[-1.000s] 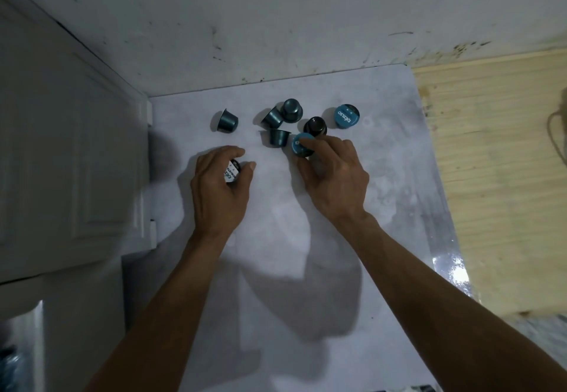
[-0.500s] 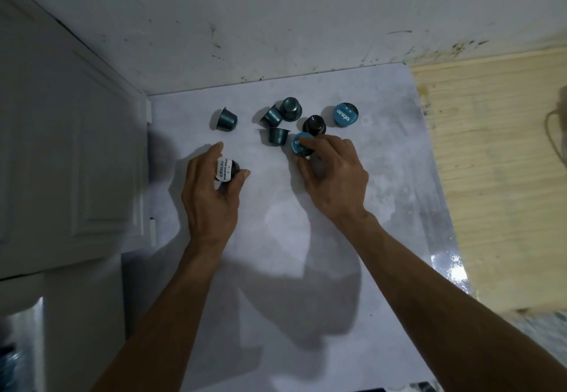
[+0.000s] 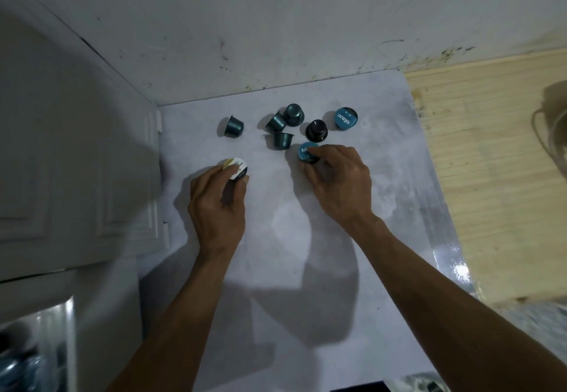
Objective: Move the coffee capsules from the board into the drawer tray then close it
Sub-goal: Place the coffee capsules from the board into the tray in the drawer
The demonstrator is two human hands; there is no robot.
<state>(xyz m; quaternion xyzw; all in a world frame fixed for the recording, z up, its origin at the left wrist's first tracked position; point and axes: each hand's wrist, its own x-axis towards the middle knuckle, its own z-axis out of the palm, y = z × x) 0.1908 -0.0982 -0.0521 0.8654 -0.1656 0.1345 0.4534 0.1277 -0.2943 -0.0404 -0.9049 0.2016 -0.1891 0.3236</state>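
— Left hand (image 3: 217,207)?
— Curled round a white-lid capsule (image 3: 235,169), pinching it at the fingertips, lid tipped toward the camera, low over the board (image 3: 276,269).
— Right hand (image 3: 337,186)?
— Pinching a blue-lid capsule (image 3: 307,152) between thumb and forefinger, just below the cluster. Lifted or touching the board: cannot tell.
— And the rest?
— Five loose on the board's far end. One teal capsule (image 3: 233,127) alone on the left, on its side. Teal pair (image 3: 283,118) close together in the middle, touching or nearly. Another teal one (image 3: 281,140) on its side just in front of them. A dark capsule (image 3: 317,130) foil down to the right. A blue-lid one (image 3: 346,118) farthest right, lid up, near the wall (image 3: 276,23).
— Surroundings?
— White cabinet door (image 3: 76,161) left of the board, wood surface (image 3: 491,177) right of it. Drawer tray out of view.
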